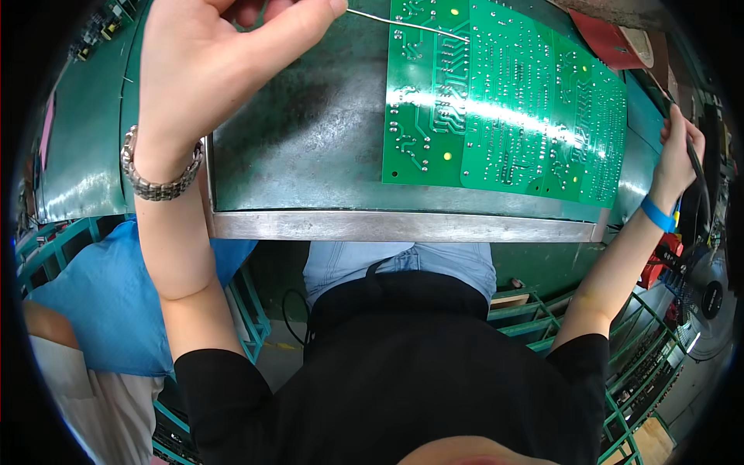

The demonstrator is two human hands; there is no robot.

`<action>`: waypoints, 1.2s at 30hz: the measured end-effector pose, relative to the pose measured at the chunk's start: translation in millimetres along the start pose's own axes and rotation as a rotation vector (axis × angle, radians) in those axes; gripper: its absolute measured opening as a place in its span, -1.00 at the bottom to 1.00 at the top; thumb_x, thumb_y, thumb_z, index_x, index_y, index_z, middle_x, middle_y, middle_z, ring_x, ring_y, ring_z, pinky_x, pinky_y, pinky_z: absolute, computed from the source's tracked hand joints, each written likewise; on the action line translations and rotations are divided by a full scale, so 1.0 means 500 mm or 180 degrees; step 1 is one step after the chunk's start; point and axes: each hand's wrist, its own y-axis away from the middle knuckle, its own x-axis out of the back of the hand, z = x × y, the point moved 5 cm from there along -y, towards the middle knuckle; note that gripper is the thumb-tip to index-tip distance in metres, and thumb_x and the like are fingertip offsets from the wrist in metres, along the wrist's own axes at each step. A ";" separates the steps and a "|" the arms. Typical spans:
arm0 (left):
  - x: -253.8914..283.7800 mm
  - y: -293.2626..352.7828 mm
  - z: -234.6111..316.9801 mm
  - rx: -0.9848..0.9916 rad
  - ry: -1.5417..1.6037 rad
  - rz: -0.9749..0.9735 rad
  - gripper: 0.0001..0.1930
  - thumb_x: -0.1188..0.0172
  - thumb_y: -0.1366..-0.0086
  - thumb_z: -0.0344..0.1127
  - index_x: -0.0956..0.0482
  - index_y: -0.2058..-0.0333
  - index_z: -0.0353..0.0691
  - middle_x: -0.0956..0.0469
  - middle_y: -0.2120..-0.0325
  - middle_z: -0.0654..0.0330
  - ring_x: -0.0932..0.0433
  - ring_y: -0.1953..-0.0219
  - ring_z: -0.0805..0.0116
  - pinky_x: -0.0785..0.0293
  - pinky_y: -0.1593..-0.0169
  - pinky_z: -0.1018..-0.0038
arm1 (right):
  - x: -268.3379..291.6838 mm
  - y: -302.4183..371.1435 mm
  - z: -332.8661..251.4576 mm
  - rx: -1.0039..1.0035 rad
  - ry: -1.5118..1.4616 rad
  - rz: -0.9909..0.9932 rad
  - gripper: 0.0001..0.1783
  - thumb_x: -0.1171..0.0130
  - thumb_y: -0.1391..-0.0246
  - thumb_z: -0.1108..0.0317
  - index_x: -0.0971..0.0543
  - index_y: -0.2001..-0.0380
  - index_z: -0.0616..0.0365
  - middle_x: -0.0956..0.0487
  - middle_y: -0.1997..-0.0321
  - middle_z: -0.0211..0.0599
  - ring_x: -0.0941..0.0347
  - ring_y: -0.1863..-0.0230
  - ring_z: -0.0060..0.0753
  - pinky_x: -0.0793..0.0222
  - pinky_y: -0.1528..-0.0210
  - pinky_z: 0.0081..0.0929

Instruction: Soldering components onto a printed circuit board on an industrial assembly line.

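Note:
A large green circuit board (434,167) lies on the dark green tabletop, with rows of shiny solder joints facing up. Between the thumb and fingers of my left hand (209,70) is a thin silvery solder wire (403,22). The wire stretches to the right over the board, its end at the upper middle of it. Off the board's right edge, my right hand (682,151) is closed around a slim soldering iron (660,89) with a dark cable trailing down. The iron points up and left toward a reddish-brown piece (608,39); its tip is hard to make out.
A metal strip (387,225) edges the table in front of me. Beside me on the left are another person's arm and a blue cloth (108,294). To the right stand a fan (709,298) and green racks (620,387) holding boards.

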 end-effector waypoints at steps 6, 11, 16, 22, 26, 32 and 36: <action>-0.004 0.000 0.021 -0.1193 -0.0475 -0.0272 -0.88 -0.19 0.03 -0.60 -0.53 0.44 -0.33 -0.45 0.65 0.29 -0.35 0.62 0.67 -0.21 0.56 0.72 | 0.081 0.075 -0.083 0.0900 -0.0220 0.0199 -0.72 -0.26 0.10 0.39 -0.52 0.35 0.39 -0.53 0.44 -0.31 -0.37 0.47 -0.65 -0.27 0.38 -0.76; -0.008 0.007 0.016 -0.1854 -0.0696 -0.0783 -0.84 -0.20 0.05 -0.60 -0.54 0.41 -0.32 -0.46 0.63 0.27 -0.36 0.59 0.63 -0.22 0.53 0.70 | 0.099 0.137 -0.086 0.0232 -0.1565 0.0005 -0.76 -0.08 -0.05 0.50 -0.46 0.22 0.44 -0.41 0.49 -0.29 -0.26 0.50 -0.61 -0.18 0.44 -0.69; -0.004 0.010 0.006 -0.1876 -0.0581 -0.1054 -0.84 -0.20 0.06 -0.60 -0.53 0.42 -0.33 -0.45 0.63 0.27 -0.36 0.59 0.62 -0.22 0.53 0.69 | 0.104 0.178 -0.083 -0.0121 -0.2529 -0.0345 -0.80 0.02 -0.14 0.39 -0.47 0.26 0.32 -0.18 0.60 -0.43 0.00 0.58 -0.61 0.11 0.55 -0.63; -0.005 0.007 0.002 -0.1810 -0.0497 -0.1212 -0.85 -0.21 0.07 -0.60 -0.52 0.44 -0.33 -0.45 0.63 0.26 -0.35 0.58 0.60 -0.21 0.52 0.68 | 0.080 0.197 -0.037 -0.0792 -0.3241 -0.0749 -0.83 0.02 -0.13 0.38 -0.46 0.46 0.23 -0.12 0.63 -0.52 0.03 0.60 -0.65 0.11 0.54 -0.64; -0.009 0.007 0.002 -0.1782 -0.0487 -0.1273 -0.85 -0.21 0.08 -0.60 -0.52 0.44 -0.33 -0.45 0.62 0.26 -0.34 0.58 0.58 -0.20 0.51 0.67 | 0.069 0.208 -0.013 -0.0902 -0.3315 -0.0662 -0.79 0.01 -0.09 0.42 -0.39 0.62 0.18 -0.11 0.65 -0.50 0.02 0.60 -0.63 0.11 0.54 -0.63; -0.014 0.008 0.003 -0.1742 -0.0483 -0.1330 -0.85 -0.22 0.09 -0.60 -0.51 0.46 -0.33 -0.44 0.62 0.25 -0.33 0.57 0.57 -0.19 0.51 0.66 | 0.065 0.217 0.005 -0.0892 -0.3176 -0.0410 -0.73 0.05 -0.07 0.41 -0.33 0.69 0.14 -0.12 0.66 -0.44 0.03 0.59 -0.59 0.12 0.53 -0.59; -0.014 0.008 0.004 -0.1711 -0.0493 -0.1358 -0.85 -0.22 0.10 -0.60 -0.51 0.47 -0.34 -0.44 0.62 0.25 -0.33 0.57 0.55 -0.19 0.50 0.65 | 0.060 0.214 0.010 -0.0951 -0.3275 -0.0525 -0.67 0.05 -0.07 0.37 -0.25 0.76 0.08 -0.13 0.67 -0.43 0.02 0.59 -0.59 0.13 0.53 -0.58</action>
